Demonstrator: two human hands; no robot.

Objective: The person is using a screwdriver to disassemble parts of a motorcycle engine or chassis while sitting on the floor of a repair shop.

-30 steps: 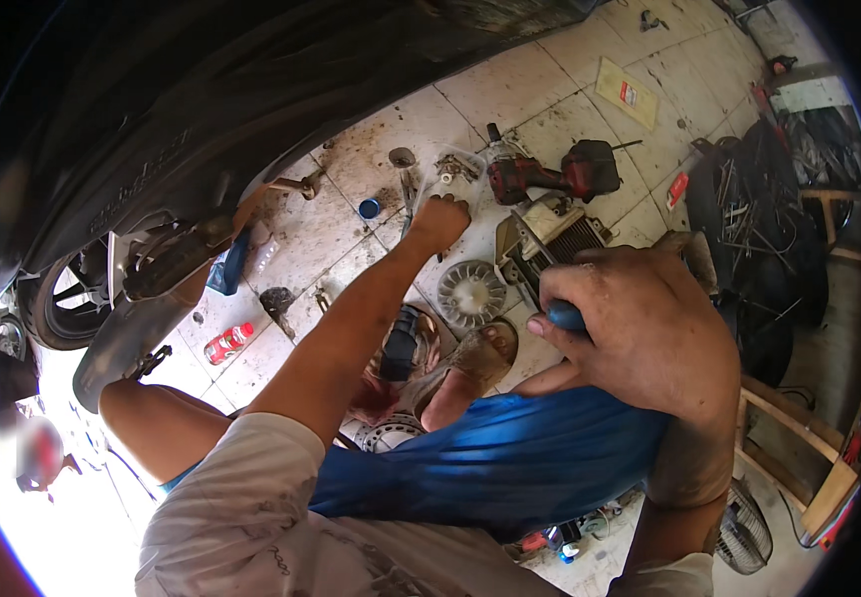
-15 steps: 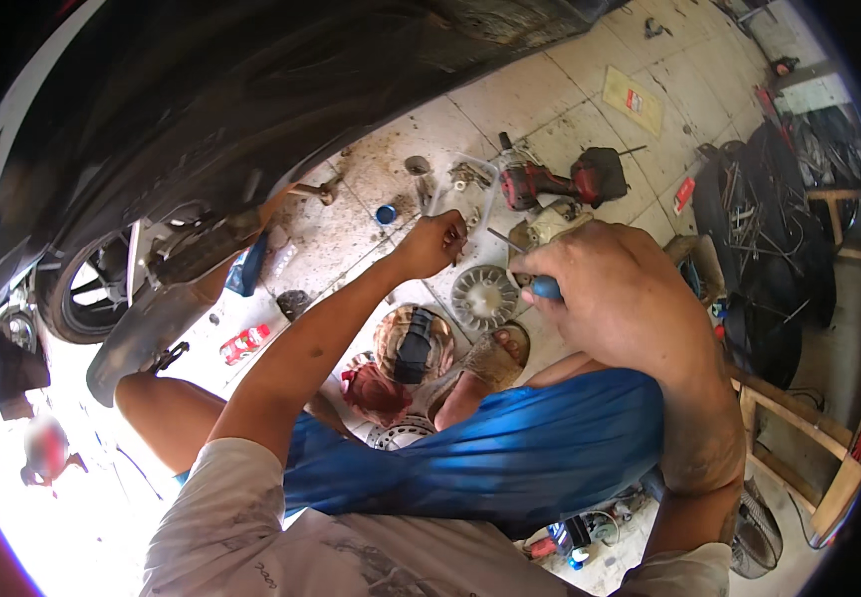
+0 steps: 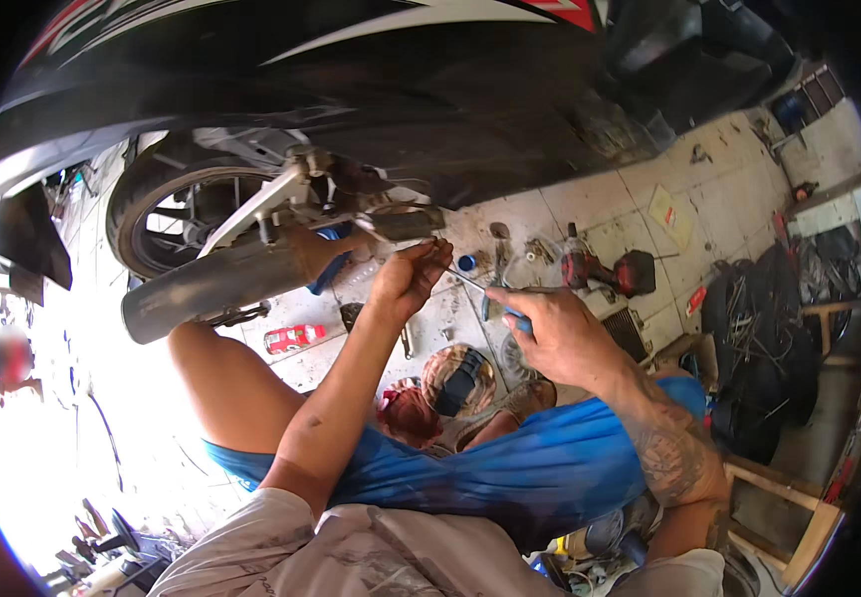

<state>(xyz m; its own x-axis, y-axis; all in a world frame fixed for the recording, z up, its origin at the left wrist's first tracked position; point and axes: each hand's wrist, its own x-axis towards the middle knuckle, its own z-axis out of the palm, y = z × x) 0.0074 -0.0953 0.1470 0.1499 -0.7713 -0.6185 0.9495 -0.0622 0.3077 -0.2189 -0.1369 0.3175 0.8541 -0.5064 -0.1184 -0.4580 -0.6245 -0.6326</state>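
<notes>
My right hand grips a screwdriver by its blue handle. Its thin metal shaft slants up and left toward the fingertips of my left hand. Those fingers are pinched together just below the dark end of a part under a motorcycle. Whatever they hold is too small or hidden to name, and the screwdriver's tip ends beside them. The motorcycle's rear wheel and grey muffler are to the left of my left hand.
A red and black cordless impact driver lies on the tiled floor beyond my right hand. Near my left hand is a blue cap. A red bottle lies left of my forearm; a cap sits by my feet. Black tyres stand right.
The view has swung left, bringing more of the motorcycle into sight. My hands have come together, with the screwdriver tip now at my left fingers beneath the motorcycle.
</notes>
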